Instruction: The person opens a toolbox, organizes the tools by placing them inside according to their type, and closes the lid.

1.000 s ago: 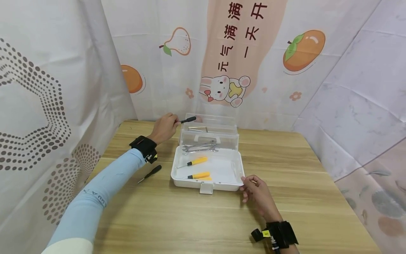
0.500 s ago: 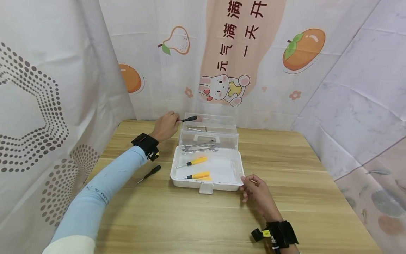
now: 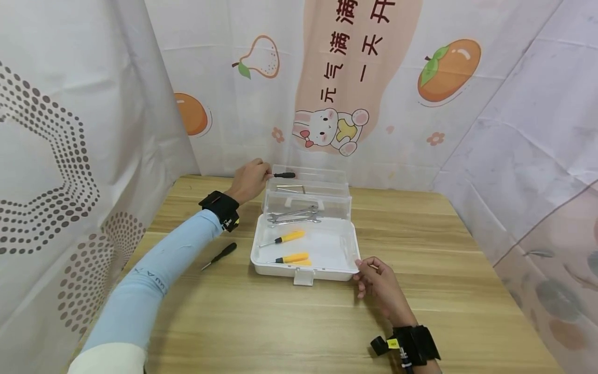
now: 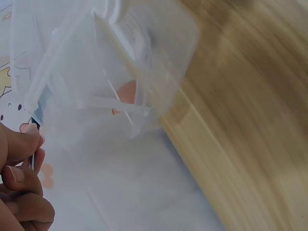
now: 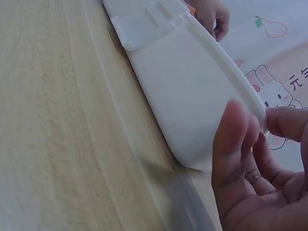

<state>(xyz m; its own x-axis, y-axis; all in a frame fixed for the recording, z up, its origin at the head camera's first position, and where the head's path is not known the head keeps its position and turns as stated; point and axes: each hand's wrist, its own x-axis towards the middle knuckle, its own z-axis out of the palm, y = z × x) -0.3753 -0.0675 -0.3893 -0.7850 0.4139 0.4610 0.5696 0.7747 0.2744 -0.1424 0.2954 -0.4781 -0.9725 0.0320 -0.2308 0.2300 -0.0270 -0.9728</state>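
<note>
the left hand [image 3: 252,181], in the upper middle of the frame, pinches a slim black-handled screwdriver [image 3: 284,175] by its metal shaft, thumb against fingertips, the other fingers folded in. the tool's long axis runs almost level across the picture, handle to the right, so the handle reaches from the fingertips over the back left corner of the stepped clear plastic trays [image 3: 338,208]. that is the relation the coming move seems to turn on: the trays lie just right of and below the left hand, which is much nearer them than the right.

the right hand [image 3: 380,288], right of centre, pinches the near right corner of the white plastic toolbox [image 3: 275,270] by its rim, the remaining fingers loosely bent beside the wall.

in the toolbox lie yellow-handled screwdrivers [image 3: 293,236]; in the trays, silver metal wrenches [image 3: 294,215] and a thin bent metal rod [image 3: 290,188]. a second black screwdriver [image 3: 226,251] rests on the wood-grain table [image 3: 308,327], left of the toolbox, slanting down to the lower left.

the tip of the held screwdriver is hidden by the fingers, and the left wrist view cuts the hand off at its left edge. whether the handle touches the clear plastic or hangs above it, i cannot tell; the see-through layers also blur which tray holds the bent rod.
</note>
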